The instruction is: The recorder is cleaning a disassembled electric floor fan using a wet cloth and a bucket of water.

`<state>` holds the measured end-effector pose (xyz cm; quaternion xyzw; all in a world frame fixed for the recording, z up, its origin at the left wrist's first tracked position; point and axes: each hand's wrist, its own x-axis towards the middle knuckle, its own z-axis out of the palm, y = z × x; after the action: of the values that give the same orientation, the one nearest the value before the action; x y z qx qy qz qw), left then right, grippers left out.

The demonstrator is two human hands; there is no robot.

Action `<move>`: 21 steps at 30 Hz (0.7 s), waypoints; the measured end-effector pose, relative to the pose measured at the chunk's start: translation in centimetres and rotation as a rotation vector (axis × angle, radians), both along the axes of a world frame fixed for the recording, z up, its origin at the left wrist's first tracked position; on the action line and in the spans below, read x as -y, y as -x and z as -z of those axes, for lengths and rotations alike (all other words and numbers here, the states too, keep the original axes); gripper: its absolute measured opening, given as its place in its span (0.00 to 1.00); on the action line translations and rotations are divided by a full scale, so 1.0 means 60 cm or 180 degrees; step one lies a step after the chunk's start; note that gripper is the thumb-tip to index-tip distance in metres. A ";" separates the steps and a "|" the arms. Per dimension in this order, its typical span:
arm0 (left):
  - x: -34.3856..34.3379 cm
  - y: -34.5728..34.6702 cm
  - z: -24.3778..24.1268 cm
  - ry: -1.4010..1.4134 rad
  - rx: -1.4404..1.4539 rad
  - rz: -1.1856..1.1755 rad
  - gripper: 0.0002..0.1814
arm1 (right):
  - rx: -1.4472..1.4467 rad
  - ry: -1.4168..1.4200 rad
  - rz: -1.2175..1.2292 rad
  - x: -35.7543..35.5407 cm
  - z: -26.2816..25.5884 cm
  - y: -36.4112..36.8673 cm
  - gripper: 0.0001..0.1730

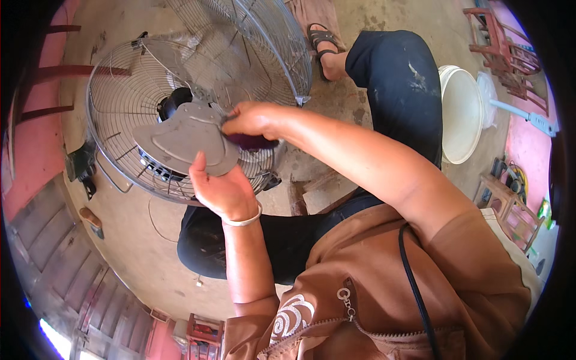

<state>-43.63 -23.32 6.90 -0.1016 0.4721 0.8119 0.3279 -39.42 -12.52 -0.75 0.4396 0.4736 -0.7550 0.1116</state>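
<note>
A large metal fan lies before me, its grey blade (180,139) over the round wire guard (112,96). My left hand (222,189) grips the blade's near edge, thumb on top. At the blade's right edge, my right hand (252,120) has bent fingers around a dark maroon cloth (254,142); its fingertips are partly hidden. A black motor part (175,101) shows behind the blade. The second wire guard (270,49) stands tilted at the far side of the fan. Whether the blade is fixed to the hub is hidden.
A white plastic bucket (461,114) lies on its side right of my knee. Wooden stools (495,49) stand along the right wall. A shoe (91,220) lies on the floor at left. Near the top is a sandalled foot (324,45).
</note>
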 end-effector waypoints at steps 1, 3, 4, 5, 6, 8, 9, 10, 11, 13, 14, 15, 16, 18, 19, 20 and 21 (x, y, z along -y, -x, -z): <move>0.000 -0.001 -0.004 -0.0079 0.0008 -0.0003 0.23 | -0.0126 -0.0247 -0.0077 0.007 -0.015 -0.012 0.27; -0.002 -0.003 -0.008 -0.0144 0.0016 -0.0001 0.23 | -0.0084 -0.0139 -0.0033 0.003 -0.021 -0.008 0.28; -0.002 -0.004 -0.009 -0.0066 0.0072 -0.0004 0.24 | -0.0085 -0.0126 -0.0028 -0.002 -0.027 -0.002 0.28; -0.001 -0.006 -0.010 0.0013 0.0126 -0.0008 0.25 | -0.0067 -0.0324 0.0093 -0.010 -0.032 0.006 0.27; -0.004 -0.005 -0.012 0.0009 0.0104 0.0001 0.25 | -0.0070 -0.0538 0.0221 -0.018 -0.039 0.015 0.25; -0.008 -0.006 -0.016 -0.0105 -0.0043 0.0085 0.26 | -0.0546 -0.1318 0.0329 0.009 -0.018 0.018 0.23; -0.009 -0.005 -0.015 -0.0112 -0.0054 0.0081 0.26 | -0.0994 -0.2096 0.0413 0.024 -0.011 0.017 0.22; -0.004 -0.005 -0.013 -0.0140 -0.0104 0.0138 0.27 | -0.1173 -0.2159 0.0173 0.034 -0.027 0.004 0.20; 0.000 -0.005 -0.010 -0.0167 -0.0153 0.0195 0.28 | -0.1184 -0.2223 0.0123 0.039 -0.040 -0.002 0.20; 0.001 -0.008 -0.009 -0.0320 -0.0057 0.0191 0.28 | -0.1060 -0.2273 0.0189 0.019 -0.025 0.007 0.19; 0.001 -0.011 -0.012 -0.0188 -0.0039 0.0138 0.28 | -0.0864 -0.1933 0.0043 0.003 -0.017 0.010 0.19; -0.002 -0.011 -0.012 -0.0067 -0.0025 0.0086 0.28 | -0.0656 -0.1974 -0.0077 -0.008 -0.013 0.017 0.20; -0.002 -0.010 -0.009 -0.0061 -0.0041 0.0091 0.28 | -0.0767 -0.1968 -0.0109 -0.009 -0.010 0.017 0.20; 0.000 -0.005 -0.009 -0.0118 -0.0014 0.0138 0.28 | -0.1012 -0.2045 -0.0248 -0.001 -0.021 0.008 0.19; 0.005 -0.004 -0.009 -0.0164 0.0014 0.0177 0.28 | -0.1150 -0.2124 -0.0353 0.008 -0.036 0.003 0.19; 0.007 -0.004 -0.007 -0.0140 0.0017 0.0143 0.28 | -0.1157 -0.2346 -0.0264 0.019 -0.031 0.006 0.18; 0.004 -0.002 -0.006 -0.0160 0.0059 0.0149 0.28 | -0.1146 -0.2348 -0.0253 0.012 -0.031 0.009 0.18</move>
<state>-43.51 -23.57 7.27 -0.0898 0.4508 0.8147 0.3535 -39.98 -13.23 1.09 0.2924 0.7411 -0.5945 -0.1090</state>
